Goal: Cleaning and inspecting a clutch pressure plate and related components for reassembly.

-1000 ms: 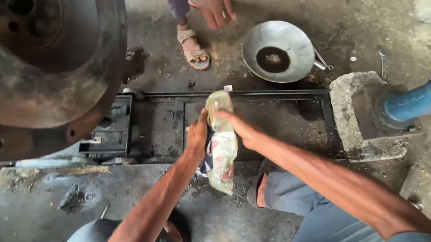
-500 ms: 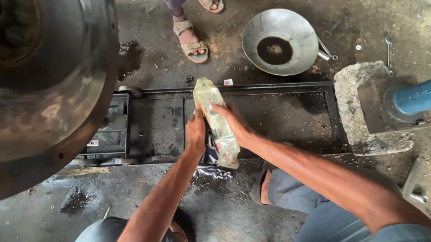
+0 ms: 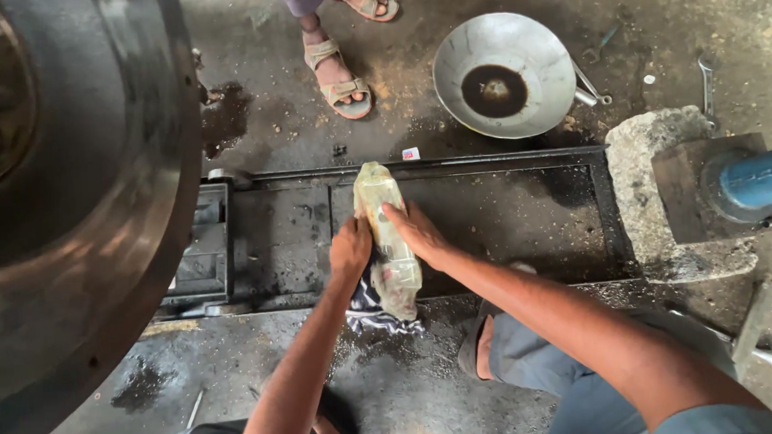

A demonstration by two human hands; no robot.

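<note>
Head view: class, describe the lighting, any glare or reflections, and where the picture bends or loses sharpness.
Head view: soft, even daylight with faint shadows; dull sheen on the big metal wheel; the oil in the pan reflects a small bright spot; the bottle and both hands are sharp; straight edges of the frame bow slightly, a wide-lens effect.

Looks like a rough mechanical workshop, work done right down at ground level. Bare concrete floor [image 3: 395,393] everywhere, blackened with oil stains and grit. Huge worn metal wheel [image 3: 95,215] looming on the left, rusty and heavy. Black steel frame [image 3: 489,163] lying flat across the floor, greasy all over. Beyond it, a dented metal pan [image 3: 536,55] with a dark pool of oil in its middle. Spanner [image 3: 706,81] lying loose in the dirt at upper right. Rough concrete block [image 3: 648,168] carrying a blue pipe [image 3: 767,175]. Sandalled feet [image 3: 339,74] standing on the grime.
</note>
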